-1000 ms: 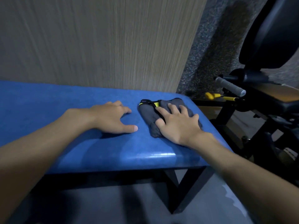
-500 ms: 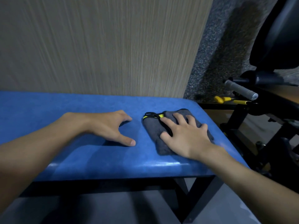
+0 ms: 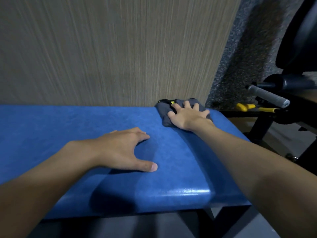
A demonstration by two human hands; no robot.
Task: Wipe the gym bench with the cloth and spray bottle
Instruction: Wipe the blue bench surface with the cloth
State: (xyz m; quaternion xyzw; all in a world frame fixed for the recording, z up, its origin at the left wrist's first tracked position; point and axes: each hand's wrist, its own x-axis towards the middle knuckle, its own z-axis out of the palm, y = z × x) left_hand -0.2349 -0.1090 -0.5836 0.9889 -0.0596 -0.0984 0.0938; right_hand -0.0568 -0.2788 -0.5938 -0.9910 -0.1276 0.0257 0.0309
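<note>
A: Where is the cloth lying?
B: The soft, dark grey folded cloth [image 3: 164,116] is lying at the far right corner of the bench [image 3: 68,134], by the wood-grain wall panel [image 3: 120,48]. The right hand [image 3: 187,115] is pressing it, fingers spread wide.
A: And the left hand?
B: The left hand [image 3: 120,150] is resting splayed, holding nothing, on the smooth blue vinyl near the glossy rounded front edge. Bare padding is extending leftward.

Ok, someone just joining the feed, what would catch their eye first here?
The bright blue bench pad fills the lower frame against a wood-grain wall. The right hand presses a grey cloth flat at the pad's far right corner, while the left hand rests open on the pad nearer the camera.
</note>
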